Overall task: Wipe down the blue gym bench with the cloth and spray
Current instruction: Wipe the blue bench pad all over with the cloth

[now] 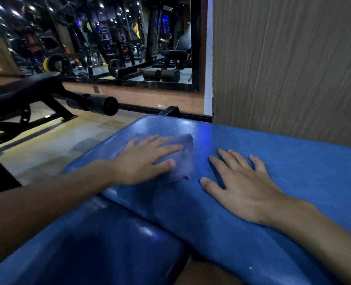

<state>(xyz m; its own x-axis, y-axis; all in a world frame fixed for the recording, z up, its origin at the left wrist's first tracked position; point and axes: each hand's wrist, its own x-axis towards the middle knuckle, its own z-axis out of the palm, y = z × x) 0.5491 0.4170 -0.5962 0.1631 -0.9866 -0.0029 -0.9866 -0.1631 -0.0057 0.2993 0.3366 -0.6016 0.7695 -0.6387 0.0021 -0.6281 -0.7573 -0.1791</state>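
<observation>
Head view: cloth lies under left fingers

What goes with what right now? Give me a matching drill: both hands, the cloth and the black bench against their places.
1. left hand
2. right hand
3. cloth
4. black bench

A. flat on bare blue bench padding
B. on the floor, far left
C. pressing on the cloth
D. spread under a palm

Pairs: 1-C, 2-A, 3-D, 4-B.
</observation>
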